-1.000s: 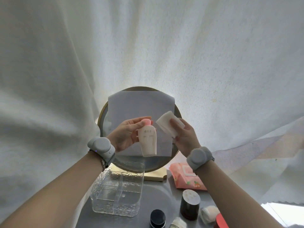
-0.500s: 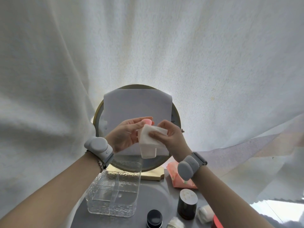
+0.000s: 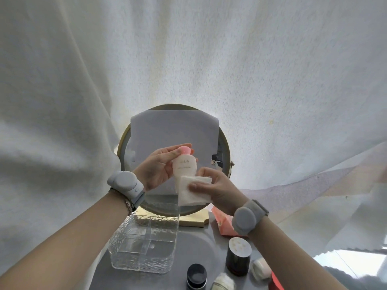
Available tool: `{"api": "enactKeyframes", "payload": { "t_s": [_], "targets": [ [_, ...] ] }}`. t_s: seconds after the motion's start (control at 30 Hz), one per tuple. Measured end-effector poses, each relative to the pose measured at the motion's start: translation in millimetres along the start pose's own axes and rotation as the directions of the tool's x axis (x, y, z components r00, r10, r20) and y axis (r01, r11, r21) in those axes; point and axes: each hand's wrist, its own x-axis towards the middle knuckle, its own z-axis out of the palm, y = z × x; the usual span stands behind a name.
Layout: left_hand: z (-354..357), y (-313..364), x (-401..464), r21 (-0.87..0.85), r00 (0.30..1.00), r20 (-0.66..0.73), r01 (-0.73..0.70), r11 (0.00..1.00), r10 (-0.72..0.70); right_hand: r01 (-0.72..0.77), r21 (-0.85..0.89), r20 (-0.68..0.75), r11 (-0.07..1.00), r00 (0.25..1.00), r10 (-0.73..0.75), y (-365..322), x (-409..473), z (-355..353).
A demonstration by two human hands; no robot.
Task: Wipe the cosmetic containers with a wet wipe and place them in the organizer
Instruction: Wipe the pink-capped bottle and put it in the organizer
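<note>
A small pale bottle with a pink cap (image 3: 184, 164) is held upright in the air by my left hand (image 3: 158, 168), fingers at its cap and side. My right hand (image 3: 217, 189) presses a folded white wet wipe (image 3: 191, 192) around the bottle's lower end, which is hidden by the wipe. Below them a clear plastic organizer (image 3: 144, 245) with dividers stands empty on the grey table (image 3: 201, 248).
A round gold-framed mirror (image 3: 225, 151) covered by a paper sheet stands behind my hands. On the table's right: a pink wipe pack (image 3: 223, 223), a tall dark jar (image 3: 238, 258), a black-lidded jar (image 3: 196, 277), two small white containers. White curtain all around.
My right hand brought the wipe onto the bottle, then slid it down from the bottle's upper body to its lower end. The bottle's label now shows.
</note>
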Motion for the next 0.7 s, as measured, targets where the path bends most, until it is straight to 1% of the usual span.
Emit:
{"api": "enactKeyframes", "payload": {
  "t_s": [0.03,0.1,0.17,0.23,0.3,0.37,0.47,0.6,0.7],
  "targets": [
    [0,0,1,0.010,1.000,-0.017,0.000,1.000,0.000,0.038,-0.059,-0.039,0.998,0.998,-0.040,-2,1,4],
    [0,0,1,0.053,0.998,-0.055,-0.002,0.999,0.005,0.087,-0.248,-0.129,0.965,0.984,-0.121,-5,3,10],
    [1,-1,1,0.091,0.997,-0.073,-0.005,0.996,0.012,0.065,-0.423,-0.194,0.904,0.968,-0.160,-4,5,18],
    [4,-2,1,0.101,0.998,-0.067,-0.008,0.995,0.015,0.030,-0.471,-0.258,0.882,0.951,-0.171,0,7,23],
    [5,-2,1,0.112,0.999,-0.042,0.000,0.994,0.005,0.000,-0.421,-0.337,0.907,0.928,-0.156,0,9,24],
    [5,-1,0,0.152,1.000,-0.012,0.012,0.988,-0.010,-0.039,-0.362,-0.377,0.931,0.920,-0.108,-1,13,24],
    [5,0,-1,0.230,1.000,0.002,0.019,0.973,-0.020,-0.101,-0.315,-0.377,0.944,0.926,-0.026,-5,18,25],
    [2,2,0,0.250,1.000,0.004,0.014,0.968,-0.016,-0.117,-0.243,-0.412,0.963,0.911,0.007,-9,23,22],
    [-1,1,-1,0.213,1.000,0.000,0.019,0.977,-0.019,-0.145,-0.070,-0.401,0.987,0.910,0.105,-11,22,20]
  ]
}}
